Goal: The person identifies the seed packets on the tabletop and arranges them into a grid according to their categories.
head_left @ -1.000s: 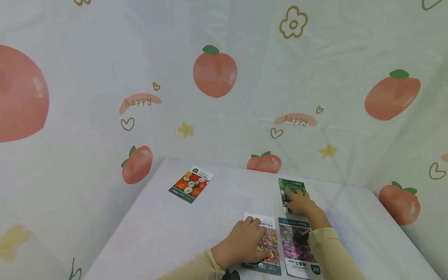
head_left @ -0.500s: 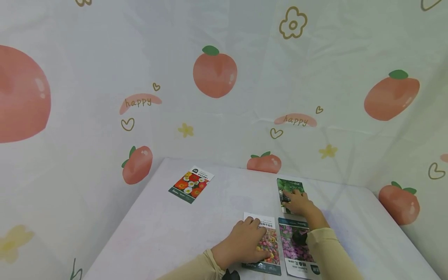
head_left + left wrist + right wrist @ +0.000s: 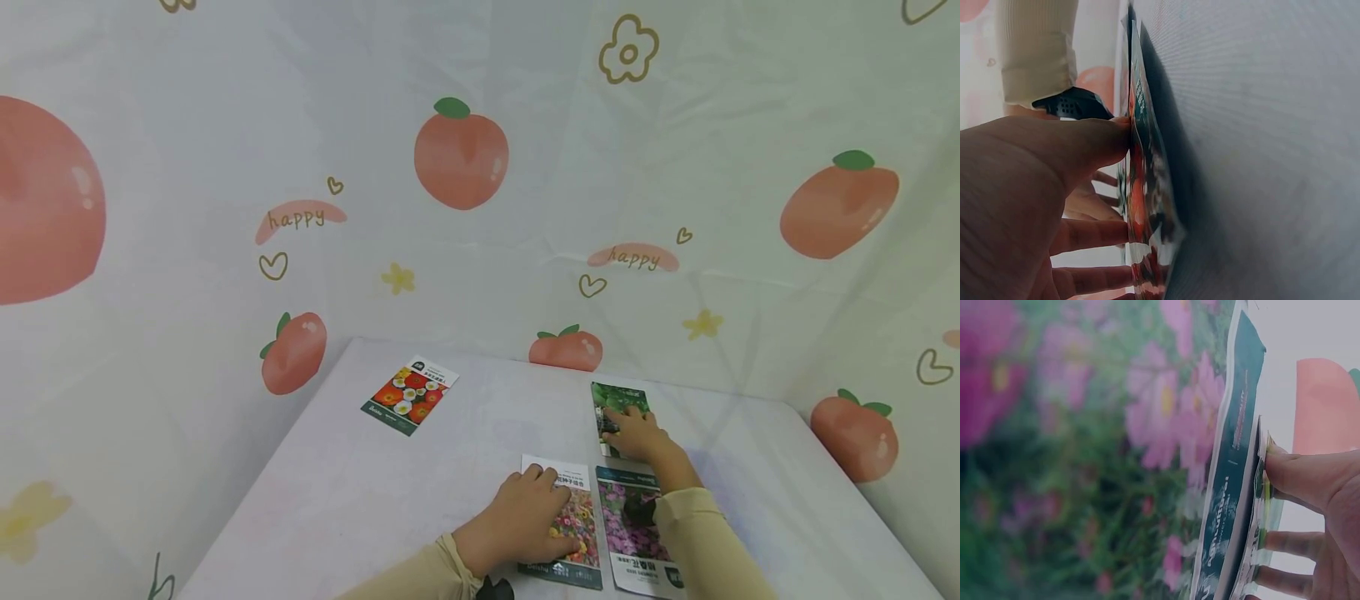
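My left hand point(image 3: 522, 518) rests on a seed packet with mixed bright flowers point(image 3: 583, 512), lying flat at the front of the table. In the left wrist view, thumb and fingertips touch that packet's face point(image 3: 1139, 200), spread apart. Further back, my right hand point(image 3: 640, 436) presses its fingers onto a green seed packet point(image 3: 621, 395) and covers part of it. The right wrist view shows the thumb and fingers spread against this packet. Between my right forearm and the left packet lies a pink-flowered seed packet point(image 3: 618, 529), partly hidden by the sleeve.
A seed packet with red and white flowers point(image 3: 410, 396) lies askew at the back left of the white-covered table point(image 3: 337, 500). A fruit-patterned cloth point(image 3: 480, 275) hangs behind and at the sides of the table.
The green packet has slid slightly left under my right hand, which moved with it. My left hand and the other packets have stayed put.
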